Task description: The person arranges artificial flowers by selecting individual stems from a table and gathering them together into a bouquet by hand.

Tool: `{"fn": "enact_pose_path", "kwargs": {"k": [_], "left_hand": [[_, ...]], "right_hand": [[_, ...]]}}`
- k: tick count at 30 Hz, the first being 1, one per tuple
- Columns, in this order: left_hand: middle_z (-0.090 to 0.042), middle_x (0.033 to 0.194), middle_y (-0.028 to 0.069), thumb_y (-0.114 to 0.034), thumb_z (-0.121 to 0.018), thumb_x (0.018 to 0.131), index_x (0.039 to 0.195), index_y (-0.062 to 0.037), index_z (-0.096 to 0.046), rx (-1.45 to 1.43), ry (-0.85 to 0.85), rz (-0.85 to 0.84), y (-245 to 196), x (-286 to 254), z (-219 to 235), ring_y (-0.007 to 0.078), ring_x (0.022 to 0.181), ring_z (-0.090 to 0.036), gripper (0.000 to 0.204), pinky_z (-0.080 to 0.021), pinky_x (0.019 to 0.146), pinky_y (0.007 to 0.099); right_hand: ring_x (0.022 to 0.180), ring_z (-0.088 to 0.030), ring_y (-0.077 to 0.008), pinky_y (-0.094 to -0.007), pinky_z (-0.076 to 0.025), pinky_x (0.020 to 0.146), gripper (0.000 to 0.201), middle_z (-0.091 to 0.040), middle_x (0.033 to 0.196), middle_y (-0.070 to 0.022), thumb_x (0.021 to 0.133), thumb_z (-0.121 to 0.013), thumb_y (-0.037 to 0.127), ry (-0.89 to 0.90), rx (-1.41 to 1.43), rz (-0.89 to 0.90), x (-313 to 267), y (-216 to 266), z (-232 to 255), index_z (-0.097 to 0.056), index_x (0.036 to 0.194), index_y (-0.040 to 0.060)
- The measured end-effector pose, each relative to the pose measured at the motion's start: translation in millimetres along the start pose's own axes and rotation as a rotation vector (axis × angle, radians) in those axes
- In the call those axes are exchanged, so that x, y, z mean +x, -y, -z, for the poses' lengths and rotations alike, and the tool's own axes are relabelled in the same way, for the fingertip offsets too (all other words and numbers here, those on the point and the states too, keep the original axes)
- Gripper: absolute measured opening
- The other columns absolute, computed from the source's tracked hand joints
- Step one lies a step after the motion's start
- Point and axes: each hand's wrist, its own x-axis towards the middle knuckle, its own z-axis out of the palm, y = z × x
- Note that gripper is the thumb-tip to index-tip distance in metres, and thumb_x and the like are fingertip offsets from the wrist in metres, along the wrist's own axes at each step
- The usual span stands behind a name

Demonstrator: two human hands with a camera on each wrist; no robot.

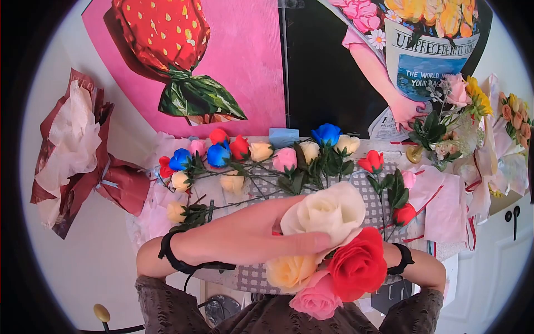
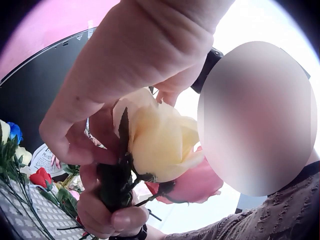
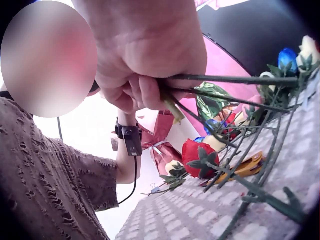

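My left hand (image 1: 233, 236) reaches across the bunch, its thumb over the front of a white rose (image 1: 325, 209) and its fingers behind it. Below that bloom cluster a red rose (image 1: 359, 263), a peach rose (image 1: 290, 273) and a pink rose (image 1: 316, 299). In the head view the blooms hide my right hand. The left wrist view shows that right hand (image 2: 112, 215) wrapped around the bundled stems just under the flower heads. Green stems (image 3: 240, 79) stick out past its palm in the right wrist view.
Several loose artificial roses, among them a blue rose (image 1: 326, 134) and a red rose (image 1: 371, 161), lie along the table's back. A yellow-handled tool (image 3: 245, 167) rests on the checked cloth (image 3: 200, 215). Wrapped bouquets stand right; a dark red paper wrap (image 1: 122, 183) is left.
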Motion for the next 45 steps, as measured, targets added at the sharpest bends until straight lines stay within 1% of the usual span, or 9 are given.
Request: {"fn": "enact_pose_path", "kwargs": {"k": [6,10,13,15,19,21,33,34,45], "left_hand": [[-0.052,0.13,0.0063,-0.045,-0.053,0.096,0.137,0.0011,-0.041,-0.092,0.057,-0.084,9,3,7,0.012,0.117,-0.048,0.063,-0.037,0.101,0.0271],[-0.049,0.133,0.0065,-0.052,-0.048,0.096,0.139,0.002,-0.038,-0.106,0.093,-0.008,9,3,9,0.0132,0.12,-0.046,0.069,-0.034,0.104,0.0273],[-0.048,0.134,0.0071,-0.052,-0.05,0.095,0.141,0.0001,-0.035,-0.052,0.086,-0.064,10,1,7,0.0141,0.122,-0.045,0.071,-0.035,0.104,0.0282],[-0.048,0.133,0.0073,-0.05,-0.052,0.095,0.141,-0.0009,-0.035,-0.012,0.093,-0.088,11,0,7,0.0139,0.122,-0.045,0.069,-0.035,0.103,0.0286],[-0.051,0.129,0.007,-0.041,-0.06,0.093,0.138,-0.003,-0.037,0.021,0.193,-0.162,11,2,9,0.0131,0.12,-0.045,0.064,-0.038,0.102,0.0295],[-0.052,0.126,0.0062,-0.039,-0.062,0.092,0.136,-0.0028,-0.038,0.005,0.19,-0.185,14,2,11,0.0125,0.118,-0.047,0.062,-0.038,0.1,0.029],[-0.057,0.12,0.0041,-0.043,-0.06,0.092,0.132,-0.0024,-0.045,-0.08,0.176,-0.094,6,5,7,0.0106,0.111,-0.051,0.059,-0.041,0.096,0.0275],[-0.056,0.122,0.0047,-0.045,-0.058,0.093,0.132,-0.002,-0.045,-0.187,0.187,-0.109,7,4,8,0.0111,0.112,-0.051,0.06,-0.041,0.096,0.0277],[-0.049,0.133,0.0091,-0.048,-0.068,0.085,0.141,0.0003,-0.031,-0.342,0.162,-0.32,38,7,19,0.0164,0.121,-0.048,0.082,-0.038,0.103,0.032]], "right_hand": [[0.1,-0.064,-0.0197,-0.0264,-0.055,0.083,0.036,-0.061,0.118,-0.0151,0.089,-0.06,0.003,0.124,0.82,-0.274,-9,-28,13,-0.054,0.124,-0.004],[0.102,-0.064,-0.0209,-0.0289,-0.055,0.083,0.034,-0.062,0.116,-0.015,0.09,-0.06,0.004,0.072,0.744,-0.308,-8,-13,12,-0.054,0.122,-0.0037],[0.101,-0.065,-0.0218,-0.0297,-0.056,0.082,0.031,-0.064,0.112,-0.0146,0.091,-0.058,0.005,0.15,0.091,0.122,-18,-3,7,-0.054,0.12,-0.0035],[0.103,-0.063,-0.0196,-0.0286,-0.055,0.084,0.034,-0.061,0.118,-0.014,0.093,-0.058,0.008,-0.126,0.419,-0.007,-33,-11,-3,-0.051,0.124,-0.0021],[0.108,-0.06,-0.0191,-0.0291,-0.052,0.089,0.042,-0.054,0.128,-0.0125,0.094,-0.058,0.013,0.161,0.503,-0.231,-27,-27,15,-0.045,0.131,0.0002],[0.108,-0.06,-0.0201,-0.0301,-0.051,0.092,0.047,-0.056,0.126,-0.011,0.093,-0.059,0.013,0.123,1.078,-0.457,-34,-62,15,-0.041,0.134,0.0024],[0.113,-0.057,-0.023,-0.0336,-0.048,0.098,0.056,-0.055,0.128,-0.0126,0.087,-0.065,0.012,0.297,-0.224,0.119,-8,-5,38,-0.04,0.136,0.0034],[0.117,-0.055,-0.0222,-0.0334,-0.047,0.096,0.075,-0.051,0.133,-0.0116,0.078,-0.076,0.017,-0.093,-0.004,-0.43,-13,47,-11,-0.035,0.14,0.0042],[0.108,-0.058,-0.0205,-0.0315,-0.05,0.091,0.057,-0.054,0.126,-0.0102,0.084,-0.07,0.021,-0.337,0.127,-0.225,-14,44,-18,-0.042,0.131,0.0041]]}}
